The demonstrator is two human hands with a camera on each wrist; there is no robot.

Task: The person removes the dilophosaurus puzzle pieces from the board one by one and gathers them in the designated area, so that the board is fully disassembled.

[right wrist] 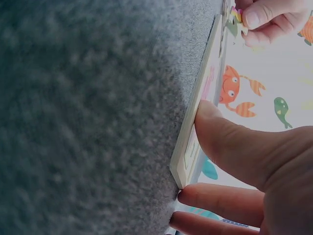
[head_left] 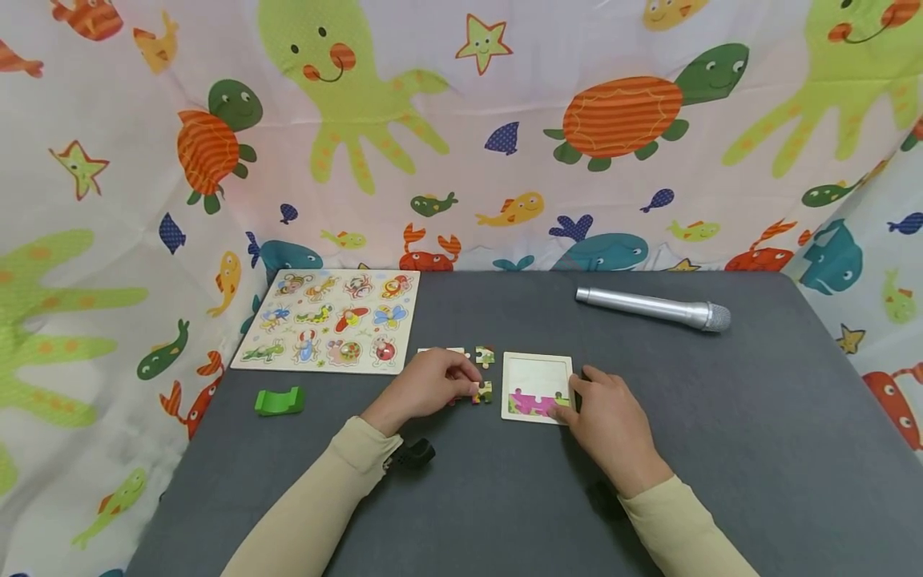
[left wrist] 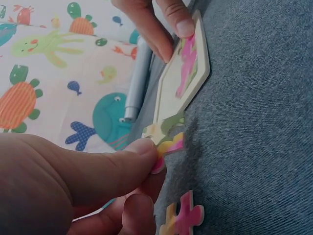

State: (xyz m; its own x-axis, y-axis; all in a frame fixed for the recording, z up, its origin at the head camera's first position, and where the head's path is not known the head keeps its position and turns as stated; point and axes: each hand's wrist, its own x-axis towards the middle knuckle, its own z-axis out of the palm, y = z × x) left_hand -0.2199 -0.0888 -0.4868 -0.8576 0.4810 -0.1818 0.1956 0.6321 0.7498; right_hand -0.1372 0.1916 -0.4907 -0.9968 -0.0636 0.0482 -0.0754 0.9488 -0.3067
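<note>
In the head view, my left hand [head_left: 429, 385] pinches a small jigsaw piece [head_left: 484, 393] between thumb and fingertips. Close up in the left wrist view, this piece [left wrist: 171, 134] shows green, yellow and pink and is tilted off the table. My right hand [head_left: 613, 421] holds a square puzzle tray [head_left: 537, 355] at its right side, thumb on the lower right part and fingers along the edge. Joined pink and green pieces [head_left: 531, 403] fill the tray's lower part. Another loose piece [head_left: 485, 357] lies left of the tray; more are partly hidden behind my left hand.
A peg puzzle board [head_left: 328, 320] with insect pictures lies at the back left. In front of it sits a green block [head_left: 280, 401]. A silver microphone [head_left: 645, 308] lies at the back right. A curtain printed with sea animals [head_left: 461, 128] hangs behind the grey table [head_left: 721, 417].
</note>
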